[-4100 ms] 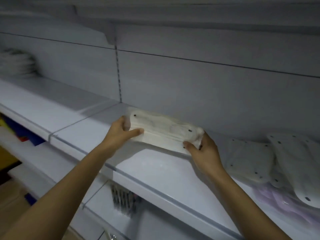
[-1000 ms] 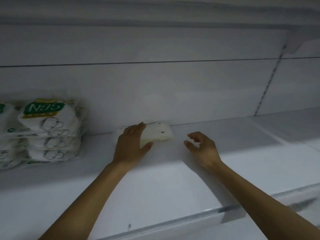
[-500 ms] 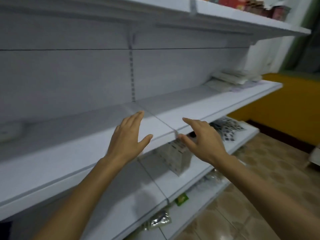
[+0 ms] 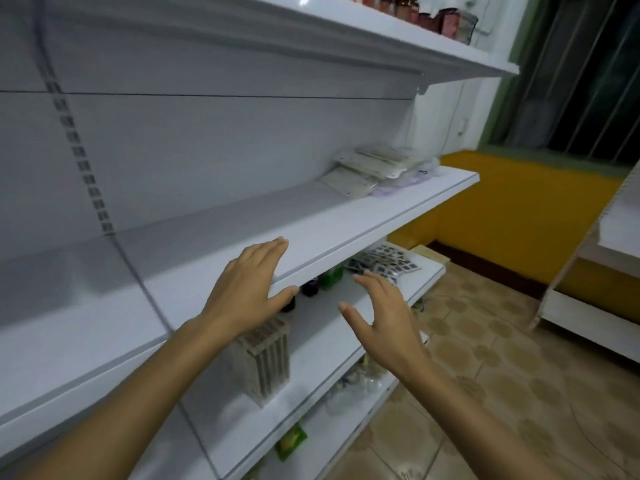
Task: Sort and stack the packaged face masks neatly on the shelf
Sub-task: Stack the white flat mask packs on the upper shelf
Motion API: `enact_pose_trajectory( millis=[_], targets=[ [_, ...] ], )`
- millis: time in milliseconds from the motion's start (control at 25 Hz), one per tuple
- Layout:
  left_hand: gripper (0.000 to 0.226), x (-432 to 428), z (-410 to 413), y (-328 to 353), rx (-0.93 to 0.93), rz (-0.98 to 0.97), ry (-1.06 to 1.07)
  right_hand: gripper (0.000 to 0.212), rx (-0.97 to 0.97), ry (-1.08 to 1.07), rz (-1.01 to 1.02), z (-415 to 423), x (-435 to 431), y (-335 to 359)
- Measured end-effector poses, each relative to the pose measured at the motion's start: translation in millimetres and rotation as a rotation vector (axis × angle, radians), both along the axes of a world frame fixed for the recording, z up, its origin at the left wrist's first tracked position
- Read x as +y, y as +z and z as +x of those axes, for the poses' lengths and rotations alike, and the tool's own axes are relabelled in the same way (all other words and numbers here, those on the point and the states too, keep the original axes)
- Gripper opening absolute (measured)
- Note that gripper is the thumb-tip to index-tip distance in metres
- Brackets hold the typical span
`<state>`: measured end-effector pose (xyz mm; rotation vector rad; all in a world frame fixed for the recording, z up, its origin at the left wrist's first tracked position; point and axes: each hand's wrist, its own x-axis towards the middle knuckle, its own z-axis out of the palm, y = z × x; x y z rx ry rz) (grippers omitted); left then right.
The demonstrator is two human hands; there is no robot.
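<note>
A loose heap of packaged face masks [image 4: 375, 169] lies at the far right end of the white shelf [image 4: 388, 216], well beyond both hands. My left hand [image 4: 247, 287] hovers over the shelf's front edge, fingers straight, holding nothing. My right hand [image 4: 382, 315] floats in front of the shelf at a lower level, fingers spread and relaxed, also holding nothing. The stacked mask packs at the left are out of view.
Below the mask shelf sit a clear box of flat items [image 4: 265, 362], small dark and green bottles [image 4: 323, 280] and blister packs [image 4: 388, 261]. An upper shelf [image 4: 408, 43] carries jars. A yellow ledge [image 4: 519, 206] and tiled floor [image 4: 485, 375] lie to the right.
Both hands let go of the white mask pack left near the stacked packs. The view swung right along the shelf, and the loose heap at its far end is now nearer.
</note>
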<state>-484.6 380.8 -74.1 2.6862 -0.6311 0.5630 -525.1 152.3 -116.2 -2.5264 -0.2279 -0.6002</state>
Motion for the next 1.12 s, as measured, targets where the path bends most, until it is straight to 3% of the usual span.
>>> enact_pose_trajectory(
  millis=[280,560,760,960,1120],
  targets=[
    [0.080,-103,189,5,0.109,0.083,-0.070,0.060,0.019,-0.018,-0.046,159,-90,14],
    [0.071,-166,301,6,0.220,-0.068,-0.034,0.046,-0.016,0.006,0.030,292,-150,24],
    [0.074,-191,363,1,0.264,-0.158,0.114,0.057,-0.178,0.185,-0.503,409,-169,39],
    [0.097,-229,397,-1,0.397,-0.312,0.297,0.056,-0.330,0.511,-0.805,499,-151,45],
    [0.111,-229,405,-18,0.482,-0.540,0.392,0.045,-0.039,0.650,-1.083,527,-120,55]
  ],
)
